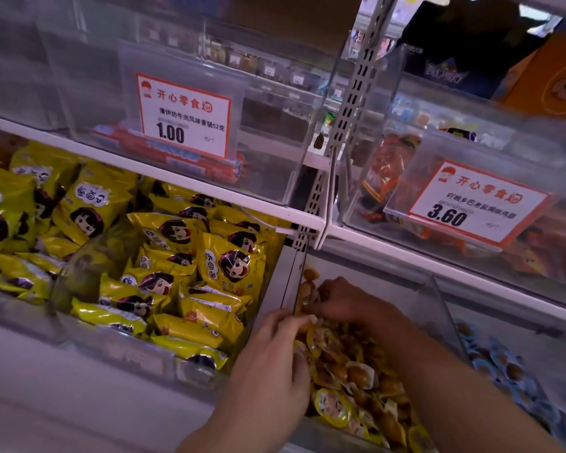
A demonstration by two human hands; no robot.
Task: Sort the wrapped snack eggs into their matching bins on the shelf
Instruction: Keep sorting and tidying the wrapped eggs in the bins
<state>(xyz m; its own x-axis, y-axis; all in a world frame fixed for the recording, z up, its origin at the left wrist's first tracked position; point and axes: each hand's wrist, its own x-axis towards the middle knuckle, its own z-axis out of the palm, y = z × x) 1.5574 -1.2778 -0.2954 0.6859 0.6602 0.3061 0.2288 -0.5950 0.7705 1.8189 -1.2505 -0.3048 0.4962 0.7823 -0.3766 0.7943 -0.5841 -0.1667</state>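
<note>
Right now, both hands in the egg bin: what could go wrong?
1. The right hand hides what it grabs, so a wrong egg could go unnoticed.
2. The blue-wrapped eggs sit just past a clear divider; yellow-wrapped eggs could spill over.
3. The left hand might knock eggs over the front edge.

Both forearms are bare, no sleeves in sight; the left hand (275, 351) and right hand (347, 302) wear no gloves or rings.
</note>
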